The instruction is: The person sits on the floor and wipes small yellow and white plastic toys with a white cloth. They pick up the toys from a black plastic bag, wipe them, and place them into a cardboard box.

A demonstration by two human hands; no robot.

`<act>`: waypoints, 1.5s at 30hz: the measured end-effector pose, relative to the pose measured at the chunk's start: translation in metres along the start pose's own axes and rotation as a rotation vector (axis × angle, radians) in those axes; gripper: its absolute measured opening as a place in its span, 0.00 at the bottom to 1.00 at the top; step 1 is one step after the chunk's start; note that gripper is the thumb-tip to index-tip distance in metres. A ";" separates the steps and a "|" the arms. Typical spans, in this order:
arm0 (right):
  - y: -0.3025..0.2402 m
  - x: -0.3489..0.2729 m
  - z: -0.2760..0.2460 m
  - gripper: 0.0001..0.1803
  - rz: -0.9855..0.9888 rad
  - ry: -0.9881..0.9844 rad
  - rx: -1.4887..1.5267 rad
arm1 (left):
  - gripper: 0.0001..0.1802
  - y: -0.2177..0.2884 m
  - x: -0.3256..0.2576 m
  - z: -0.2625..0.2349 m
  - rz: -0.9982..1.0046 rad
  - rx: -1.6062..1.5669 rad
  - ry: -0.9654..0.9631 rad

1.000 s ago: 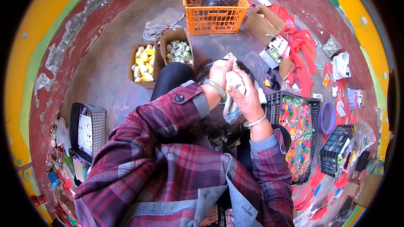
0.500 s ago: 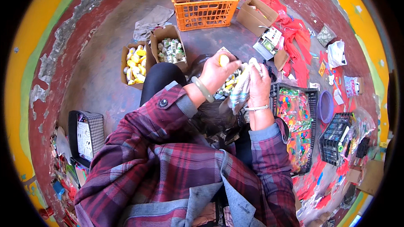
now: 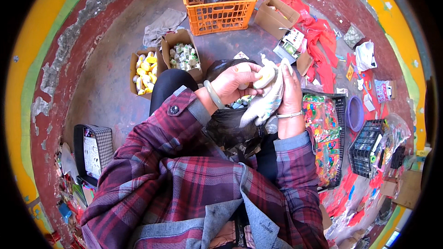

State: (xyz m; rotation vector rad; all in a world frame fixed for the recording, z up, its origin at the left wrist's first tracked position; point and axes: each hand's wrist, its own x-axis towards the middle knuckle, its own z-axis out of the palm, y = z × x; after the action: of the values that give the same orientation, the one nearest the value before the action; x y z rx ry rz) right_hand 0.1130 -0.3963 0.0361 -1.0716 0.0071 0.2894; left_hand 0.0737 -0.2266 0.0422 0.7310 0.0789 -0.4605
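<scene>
My left hand (image 3: 229,85) has its fingers closed round a pale rounded plastic piece (image 3: 243,73). A second piece, oval and pale yellow-white (image 3: 264,77), lies against the cloth between my two hands; its hold is partly hidden. My right hand (image 3: 290,93) grips a crumpled whitish cloth (image 3: 266,103) with faint coloured patches, which hangs down toward my lap. Under the hands an open black plastic bag (image 3: 233,127) holds more small yellow, white and bluish pieces, mostly covered by the hands and cloth.
Left of my knee stand a carton (image 3: 133,60) of yellow-and-white pieces and another carton (image 3: 199,57) of pale green-and-white ones. Ahead is an orange crate (image 3: 217,18). To the right are a black tray (image 3: 340,124) of bagged colourful items, a purple basin (image 3: 355,113) and a dark crate (image 3: 368,150).
The hands have shifted, and the piece in my left hand has turned from its yellow face to a pale side. A second oval piece now shows against the cloth.
</scene>
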 end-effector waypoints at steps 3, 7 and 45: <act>-0.005 -0.001 0.000 0.17 -0.050 0.021 -0.013 | 0.16 -0.002 -0.001 -0.003 0.047 -0.075 0.007; -0.008 -0.009 0.008 0.21 -0.253 -0.026 -0.289 | 0.16 -0.005 0.004 -0.008 0.063 -0.143 0.090; 0.023 -0.009 0.009 0.12 0.148 -0.005 -0.297 | 0.17 0.089 -0.136 -0.141 0.737 0.194 0.896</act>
State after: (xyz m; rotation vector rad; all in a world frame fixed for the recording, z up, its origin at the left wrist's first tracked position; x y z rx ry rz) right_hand 0.0982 -0.3807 0.0219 -1.3678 0.0399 0.4363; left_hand 0.0029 -0.0249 0.0235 1.0469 0.5863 0.5950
